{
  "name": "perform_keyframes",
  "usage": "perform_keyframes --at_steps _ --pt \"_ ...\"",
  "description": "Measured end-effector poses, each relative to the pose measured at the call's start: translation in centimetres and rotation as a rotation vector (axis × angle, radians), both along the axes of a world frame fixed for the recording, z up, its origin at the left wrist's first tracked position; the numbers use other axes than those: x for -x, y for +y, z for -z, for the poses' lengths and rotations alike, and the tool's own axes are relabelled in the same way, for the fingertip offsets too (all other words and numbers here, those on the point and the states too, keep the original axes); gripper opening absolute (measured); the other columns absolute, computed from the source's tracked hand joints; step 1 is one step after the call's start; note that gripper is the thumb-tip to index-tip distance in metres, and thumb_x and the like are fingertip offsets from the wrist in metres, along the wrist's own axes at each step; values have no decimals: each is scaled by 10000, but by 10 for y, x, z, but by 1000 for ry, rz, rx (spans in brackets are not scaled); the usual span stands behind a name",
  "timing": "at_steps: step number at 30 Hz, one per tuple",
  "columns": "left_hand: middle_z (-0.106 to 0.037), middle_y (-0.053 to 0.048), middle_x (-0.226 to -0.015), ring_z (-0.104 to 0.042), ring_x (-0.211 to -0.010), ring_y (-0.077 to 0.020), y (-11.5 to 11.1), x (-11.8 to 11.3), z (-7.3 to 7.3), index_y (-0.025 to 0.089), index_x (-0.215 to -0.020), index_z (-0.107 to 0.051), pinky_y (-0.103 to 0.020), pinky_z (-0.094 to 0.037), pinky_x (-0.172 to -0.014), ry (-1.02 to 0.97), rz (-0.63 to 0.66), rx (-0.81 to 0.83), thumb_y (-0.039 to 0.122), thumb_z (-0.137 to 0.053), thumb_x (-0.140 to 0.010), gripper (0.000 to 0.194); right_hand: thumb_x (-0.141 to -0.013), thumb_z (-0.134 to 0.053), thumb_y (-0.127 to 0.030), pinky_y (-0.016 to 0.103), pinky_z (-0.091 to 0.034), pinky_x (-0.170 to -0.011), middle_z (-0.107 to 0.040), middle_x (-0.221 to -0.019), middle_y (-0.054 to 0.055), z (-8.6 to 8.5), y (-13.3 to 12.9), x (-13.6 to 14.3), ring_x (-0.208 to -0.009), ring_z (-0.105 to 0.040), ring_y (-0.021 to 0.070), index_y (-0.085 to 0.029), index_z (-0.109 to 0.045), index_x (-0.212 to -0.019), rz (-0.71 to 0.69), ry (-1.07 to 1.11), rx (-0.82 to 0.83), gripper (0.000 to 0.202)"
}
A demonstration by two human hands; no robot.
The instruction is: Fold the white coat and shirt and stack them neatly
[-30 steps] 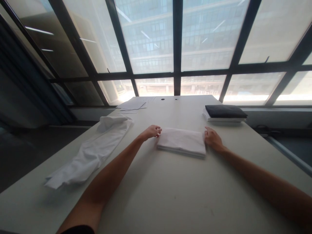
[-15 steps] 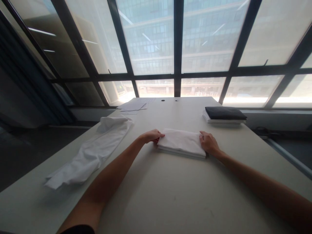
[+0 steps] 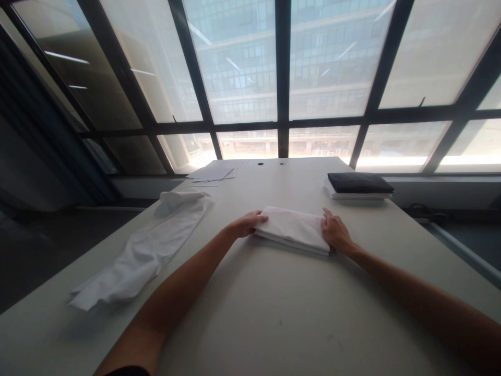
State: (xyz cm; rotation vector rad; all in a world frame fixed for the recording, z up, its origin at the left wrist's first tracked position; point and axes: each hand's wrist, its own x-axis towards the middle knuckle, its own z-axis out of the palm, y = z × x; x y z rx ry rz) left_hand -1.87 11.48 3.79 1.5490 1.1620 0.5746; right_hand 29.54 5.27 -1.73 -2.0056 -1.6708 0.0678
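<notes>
Folded white cloth [image 3: 293, 228] lies near the middle of the table [image 3: 242, 324], a flat, oblong bundle with its layers showing along the near edge. The person's left hand [image 3: 246, 224] is at its left end, the thumb laid over the top and the other fingers curled lower down, so that grip is clamped on the cloth's edge. The right hand [image 3: 335, 232] touches the right end, with one finger pointing up and away from the bundle; whether its grip is closed on the cloth or only resting against it, I cannot tell.

On the left side of the table a loose white garment [image 3: 146, 253] is stretched out at a slant, wrinkled along its length and well apart from the bundle. Beyond it, towards the far left corner, are several overlapping sheets of paper [image 3: 213, 172]. Towards the far right, a folded black cloth [image 3: 360, 183] sits on top of folded white pieces [image 3: 352, 197] near the table's edge. Tall windows [image 3: 242, 68] with dark frames rise behind the table, and a dark blue curtain [image 3: 58, 130] hangs at the left.
</notes>
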Motion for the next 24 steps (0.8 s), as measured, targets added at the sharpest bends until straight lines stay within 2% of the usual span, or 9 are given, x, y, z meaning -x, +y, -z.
perform_keyframes --at_steps 3,6,9,12,15,17,21,24 --pt "-655 -131 -1174 -645 -961 -213 -5 -7 6 148 -1361 -500 -284 -543 -786 -166 26 29 357 -764 -719 724 -948 -394 -264 386 -421 -1002 -661 -1218 188 1 2 -1 -1168 -577 296 -89 -417 -1479 -33 6 -10 560" --pt "-586 -137 -1310 -618 -1037 -212 -8 -14 8 171 -1482 -393 -304 -526 -888 -206 -49 -153 286 -791 -701 884 -929 -408 -257 398 -400 -1052 -635 -1284 194 5 7 -5 -1204 -551 302 -60 -438 -1460 -56 47 -41 568" --pt "-591 -120 -1312 -614 -1040 -212 -8 -20 6 186 -1476 -434 -322 -517 -921 -222 -48 -290 274 -777 -720 835 -911 -440 -298 404 -380 -1094 -573 -1384 182 8 14 -9 -1257 -528 294 -63 -445 -1451 -65 194 -99 589" --pt "-615 -113 -1293 -624 -1020 -215 -8 -22 0 176 -1460 -467 -330 -522 -917 -301 -38 -371 284 -743 -751 769 -879 -515 -369 403 -424 -1068 -542 -1414 195 9 20 -12 -1248 -552 285 -55 -396 -1465 -78 459 -148 676" --pt "-645 -104 -1251 -632 -1004 -214 -8 -22 -5 172 -1486 -428 -341 -523 -920 -344 -64 -433 305 -722 -773 782 -861 -573 -439 391 -527 -938 -626 -1305 194 5 21 -10 -1125 -641 277 -69 -335 -1477 -137 765 -146 757" --pt "-657 -101 -1228 -635 -1001 -215 -8 -21 -7 173 -1505 -393 -352 -524 -925 -361 -96 -462 327 -714 -785 803 -874 -567 -473 379 -576 -829 -685 -1206 163 1 19 -7 -1021 -688 269 -119 -366 -1446 -224 939 -90 703" --pt "-647 -103 -1254 -627 -1056 -225 -7 -20 -3 183 -1522 -358 -368 -515 -958 -392 -153 -472 361 -719 -794 832 -843 -622 -400 341 -598 -758 -722 -1139 115 -6 12 -2 -949 -715 252 -185 -454 -1346 -388 1090 13 572" --pt "-631 -108 -1288 -622 -1079 -225 -3 -20 5 185 -1523 -353 -368 -508 -976 -396 -182 -442 361 -730 -791 842 -797 -673 -326 322 -599 -730 -743 -1080 100 -10 10 -2 -894 -725 245 -185 -474 -1327 -397 1135 -3 584"
